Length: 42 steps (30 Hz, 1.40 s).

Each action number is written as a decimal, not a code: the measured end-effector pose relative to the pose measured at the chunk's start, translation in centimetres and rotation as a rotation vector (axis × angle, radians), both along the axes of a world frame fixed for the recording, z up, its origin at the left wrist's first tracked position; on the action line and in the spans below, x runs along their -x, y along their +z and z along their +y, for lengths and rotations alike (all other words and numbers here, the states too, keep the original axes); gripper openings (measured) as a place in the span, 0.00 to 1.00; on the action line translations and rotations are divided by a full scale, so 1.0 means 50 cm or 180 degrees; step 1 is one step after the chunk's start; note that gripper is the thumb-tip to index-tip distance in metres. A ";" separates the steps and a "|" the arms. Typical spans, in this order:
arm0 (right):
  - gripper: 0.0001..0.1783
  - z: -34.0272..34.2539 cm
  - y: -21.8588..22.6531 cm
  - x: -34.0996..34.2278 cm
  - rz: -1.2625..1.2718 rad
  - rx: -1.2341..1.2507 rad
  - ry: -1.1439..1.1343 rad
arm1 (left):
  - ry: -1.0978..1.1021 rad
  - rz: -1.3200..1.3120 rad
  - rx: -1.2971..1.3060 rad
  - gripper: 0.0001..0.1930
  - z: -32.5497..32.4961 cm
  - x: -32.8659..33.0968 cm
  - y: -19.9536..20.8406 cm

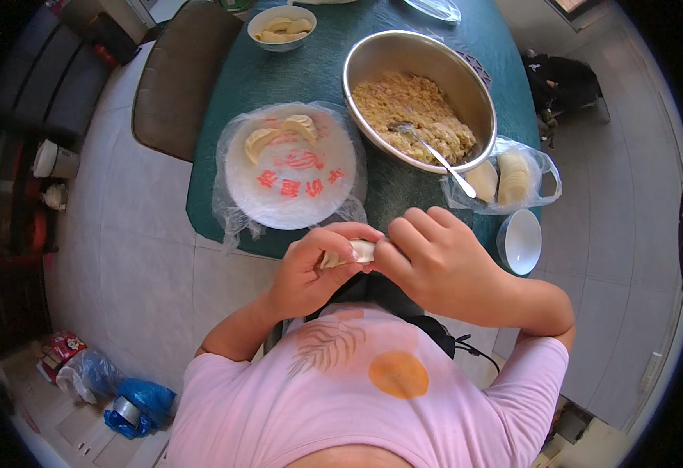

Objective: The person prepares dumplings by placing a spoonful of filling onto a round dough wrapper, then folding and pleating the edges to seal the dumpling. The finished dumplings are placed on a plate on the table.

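Both my hands meet over the table's near edge around one pale dumpling (pixel 362 252). My left hand (pixel 314 261) is closed on its left part, thumb below and fingers above. Fingers of my right hand (pixel 433 261) are curled and pinch the dumpling's right end; the fingertips are partly hidden. Just beyond my left hand lies a round plate (pixel 240 183) wrapped in clear plastic with red print. Two folded dumplings, one (pixel 260 143) to the left and another (pixel 301 127) beside it, rest on its far part.
A steel bowl (pixel 351 70) of minced filling (pixel 416 105) holds a spoon (pixel 443 162). Right of it, round wrappers (pixel 513 178) lie on a plastic bag. A small white bowl (pixel 522 243) stands at the right edge, another bowl (pixel 281 47) with pale pieces far left. A brown chair (pixel 181 86) adjoins the table.
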State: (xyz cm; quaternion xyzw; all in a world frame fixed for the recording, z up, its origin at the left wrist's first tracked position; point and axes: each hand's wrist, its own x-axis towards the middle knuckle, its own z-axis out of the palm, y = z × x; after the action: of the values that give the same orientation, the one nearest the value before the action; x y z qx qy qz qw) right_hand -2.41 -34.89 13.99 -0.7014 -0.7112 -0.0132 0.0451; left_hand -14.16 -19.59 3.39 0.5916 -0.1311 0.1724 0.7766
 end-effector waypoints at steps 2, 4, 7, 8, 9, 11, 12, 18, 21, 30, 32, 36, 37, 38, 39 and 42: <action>0.11 -0.001 -0.012 -0.002 0.0061 0.0038 0.0135 | -0.0091 0.0173 0.0012 0.07 0.001 0.004 -0.011; 0.12 -0.001 -0.029 -0.005 0.0234 0.0070 0.0053 | -0.0151 0.0333 0.0216 0.07 -0.002 0.005 -0.021; 0.15 0.009 -0.052 -0.008 0.0988 0.0020 -0.0346 | -0.0138 0.0843 -0.0134 0.11 0.012 0.014 -0.013; 0.16 0.018 -0.055 -0.008 0.1459 -0.0056 -0.0441 | -0.0235 0.1053 -0.0032 0.13 0.014 0.018 -0.014; 0.17 0.027 -0.059 -0.007 0.1931 -0.0128 -0.0534 | -0.0330 0.1262 0.0073 0.15 0.017 0.023 -0.017; 0.20 0.041 -0.074 -0.008 0.2576 0.0239 -0.0650 | -0.0650 0.1771 -0.0014 0.22 0.033 0.028 -0.021; 0.21 0.048 -0.081 -0.010 0.2895 0.0429 -0.0704 | -0.0547 0.1805 0.0008 0.22 0.042 0.031 -0.022; 0.24 0.097 -0.131 -0.004 0.3928 0.0564 -0.0614 | -0.0191 0.1933 -0.0082 0.25 0.093 0.045 -0.017; 0.24 0.133 -0.152 0.002 0.4219 0.0516 -0.0585 | 0.0047 0.1865 -0.0065 0.27 0.104 0.051 -0.011; 0.23 0.223 -0.247 -0.061 0.4726 -0.0114 -0.1413 | 0.1447 0.0947 -0.4211 0.18 0.224 0.038 0.030; 0.24 0.250 -0.259 -0.089 0.4089 -0.0062 -0.1382 | 0.1448 0.0689 -0.4842 0.21 0.234 0.035 -0.015; 0.25 0.287 -0.241 -0.105 0.4179 0.0310 -0.1595 | 0.0998 0.0891 -0.5259 0.26 0.251 0.036 -0.040; 0.24 0.290 -0.240 -0.104 0.4240 0.0418 -0.1691 | 0.0976 0.0892 -0.5261 0.26 0.253 0.035 -0.038; 0.24 0.291 -0.240 -0.103 0.4300 0.0526 -0.1785 | 0.0955 0.0893 -0.5264 0.25 0.256 0.034 -0.033; 0.24 0.291 -0.240 -0.100 0.4069 0.0551 -0.1861 | 0.0934 0.0894 -0.5267 0.25 0.257 0.033 -0.031; 0.23 0.284 -0.241 -0.094 0.3308 0.0505 -0.1918 | 0.1033 0.0856 -0.5031 0.22 0.253 0.028 -0.038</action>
State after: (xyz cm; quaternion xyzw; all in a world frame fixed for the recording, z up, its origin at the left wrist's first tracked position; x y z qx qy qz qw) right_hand 2.29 -20.68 1.92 -0.7878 -0.3650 0.3719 0.3283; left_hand -15.55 -6.94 1.49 0.9917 -0.0324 0.0670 0.1047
